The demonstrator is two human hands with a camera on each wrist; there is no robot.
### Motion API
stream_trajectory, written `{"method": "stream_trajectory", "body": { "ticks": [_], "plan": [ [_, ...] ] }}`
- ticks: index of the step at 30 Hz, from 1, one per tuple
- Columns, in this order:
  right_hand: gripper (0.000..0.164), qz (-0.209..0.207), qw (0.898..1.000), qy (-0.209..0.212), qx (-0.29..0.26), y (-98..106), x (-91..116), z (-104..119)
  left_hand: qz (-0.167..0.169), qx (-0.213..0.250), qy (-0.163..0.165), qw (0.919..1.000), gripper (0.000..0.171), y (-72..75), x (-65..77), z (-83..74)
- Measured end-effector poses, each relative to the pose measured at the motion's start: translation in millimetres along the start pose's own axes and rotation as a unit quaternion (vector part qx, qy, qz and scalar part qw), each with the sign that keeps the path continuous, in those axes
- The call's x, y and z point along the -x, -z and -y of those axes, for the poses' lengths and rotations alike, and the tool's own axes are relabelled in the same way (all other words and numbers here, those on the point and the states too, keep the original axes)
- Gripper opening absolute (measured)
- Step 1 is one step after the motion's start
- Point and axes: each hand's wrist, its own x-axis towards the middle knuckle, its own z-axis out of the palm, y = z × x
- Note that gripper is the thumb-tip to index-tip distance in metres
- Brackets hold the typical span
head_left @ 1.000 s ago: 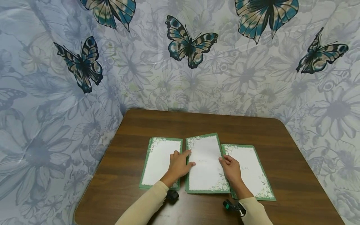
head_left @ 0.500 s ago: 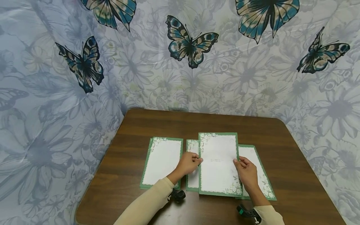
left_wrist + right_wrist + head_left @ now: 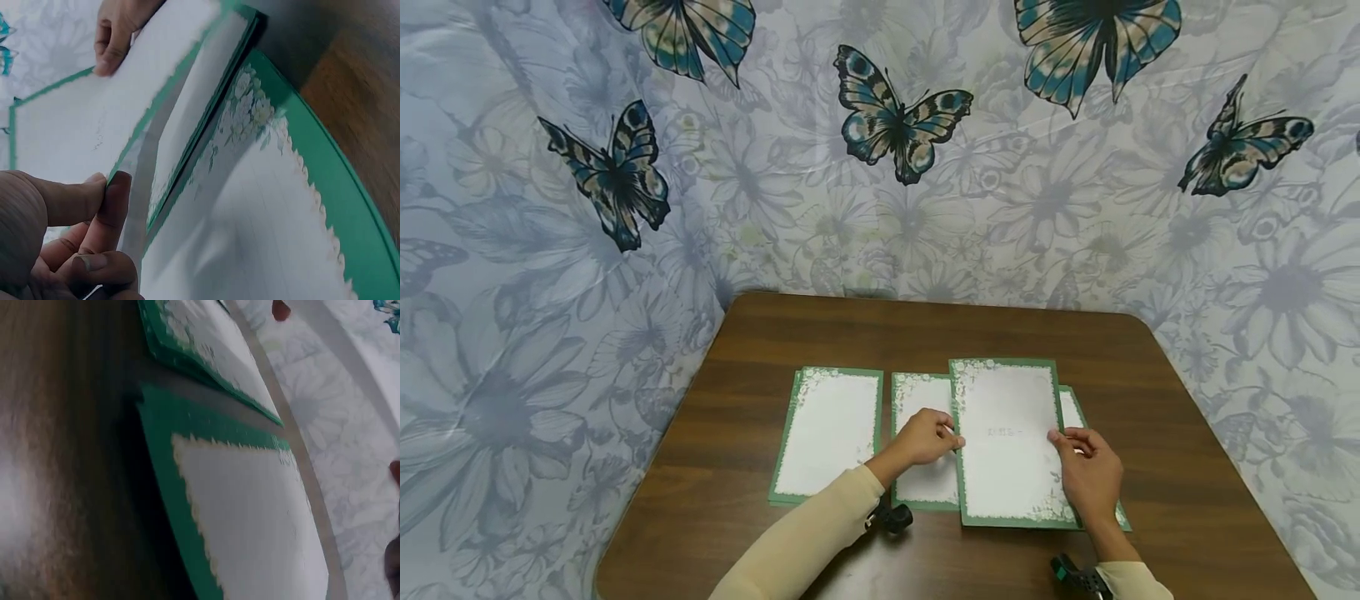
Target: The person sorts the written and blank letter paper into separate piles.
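A white sheet of paper [image 3: 1009, 467] with a green border, flowery corners and a faint short line of print is raised over the table. My left hand [image 3: 925, 437] pinches its left edge between thumb and forefinger, clearly seen in the left wrist view. At the opposite edge, my right hand [image 3: 1090, 477] pinches the paper with its thumb in front. Beneath it, the sheet overlaps a middle stack [image 3: 925, 487] of matching sheets and covers most of a right stack [image 3: 1072, 407]. In the right wrist view, only dark bits of fingers [image 3: 392, 562] show at the right edge.
A left stack [image 3: 827, 433] of similar green-bordered sheets lies on the brown wooden table [image 3: 775, 333]. Black cameras [image 3: 895, 518] are strapped at both wrists. Behind the table hangs a grey floral cloth [image 3: 910, 242] printed with butterflies.
Both hands have carried the sheet rightward from over the middle stack to over the right stack. The left hand went from spread thumb and forefinger at the edge to a pinch.
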Motion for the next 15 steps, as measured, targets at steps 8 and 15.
{"method": "stream_trajectory", "body": {
  "ticks": [8, 15],
  "plan": [
    [0.014, -0.057, 0.994, 0.087, -0.043, 10, -3, -7, -0.003, 0.012, -0.009, 0.9999, 0.031, -8.2, -6.1, -7.4],
    [0.022, -0.004, 0.996, 0.070, 0.063, 26, -15, -10, 0.000, -0.007, -0.014, 0.9999, 0.024, -14.9, -11.9, -12.5]
  ]
}}
